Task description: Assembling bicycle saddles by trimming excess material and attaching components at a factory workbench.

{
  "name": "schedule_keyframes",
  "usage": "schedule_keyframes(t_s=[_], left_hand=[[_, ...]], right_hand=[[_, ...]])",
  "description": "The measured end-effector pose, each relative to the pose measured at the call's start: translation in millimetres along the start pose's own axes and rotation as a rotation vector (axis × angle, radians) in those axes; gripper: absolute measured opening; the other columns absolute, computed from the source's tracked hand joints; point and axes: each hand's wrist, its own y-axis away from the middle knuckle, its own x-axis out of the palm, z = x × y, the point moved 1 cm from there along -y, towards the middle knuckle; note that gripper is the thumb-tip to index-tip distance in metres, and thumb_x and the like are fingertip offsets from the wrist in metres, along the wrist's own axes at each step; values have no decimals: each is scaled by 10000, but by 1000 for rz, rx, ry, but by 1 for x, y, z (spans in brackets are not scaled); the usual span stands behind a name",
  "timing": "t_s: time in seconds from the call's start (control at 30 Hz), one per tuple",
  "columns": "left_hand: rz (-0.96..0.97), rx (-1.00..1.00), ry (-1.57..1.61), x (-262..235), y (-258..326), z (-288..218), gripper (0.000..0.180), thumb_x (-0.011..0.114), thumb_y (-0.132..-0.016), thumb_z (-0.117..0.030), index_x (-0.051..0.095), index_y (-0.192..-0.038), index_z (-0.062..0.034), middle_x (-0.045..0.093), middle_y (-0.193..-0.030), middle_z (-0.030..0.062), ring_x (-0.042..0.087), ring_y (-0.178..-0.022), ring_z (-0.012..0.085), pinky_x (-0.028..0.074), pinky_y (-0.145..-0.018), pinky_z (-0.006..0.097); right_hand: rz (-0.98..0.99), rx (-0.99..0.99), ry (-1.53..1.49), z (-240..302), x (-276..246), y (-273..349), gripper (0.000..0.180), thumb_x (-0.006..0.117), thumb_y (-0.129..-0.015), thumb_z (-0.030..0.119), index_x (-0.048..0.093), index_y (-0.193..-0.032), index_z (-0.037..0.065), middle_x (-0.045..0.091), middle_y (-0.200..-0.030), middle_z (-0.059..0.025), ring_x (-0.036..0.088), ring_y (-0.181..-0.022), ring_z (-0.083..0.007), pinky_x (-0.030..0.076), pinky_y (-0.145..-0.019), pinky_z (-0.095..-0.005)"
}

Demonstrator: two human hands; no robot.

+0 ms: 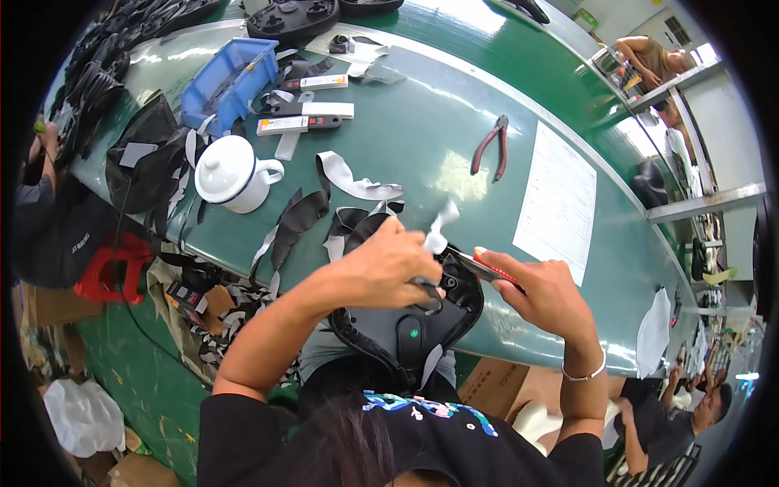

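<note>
Head view: my left hand (381,264) pinches a pale strip (436,231) on the black helmet shell (406,321) at my lap; right hand (540,292) grips what seems a red-handled knife (487,268). I'd keep the strip taut and cut shallow. Red pliers (491,146) lie beyond.

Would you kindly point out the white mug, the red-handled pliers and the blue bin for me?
white mug (230,177), head view, on its lid.
red-handled pliers (492,148), head view, on the handles.
blue bin (213,96), head view, on its near wall.
</note>
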Motion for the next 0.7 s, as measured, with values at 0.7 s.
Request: schedule_keyframes(t_s=[0.7], left_hand=[[-1221,165,1292,-27,20,26,273,516,-875,-212,473,-664,-45,482,-717,58,460,-761,204,365,-886,380]], right_hand=[[-26,88,257,33,18,46,569,621,-812,152,456,-1354,208,487,-533,-62,489,-426,-251,358,-431,-377]])
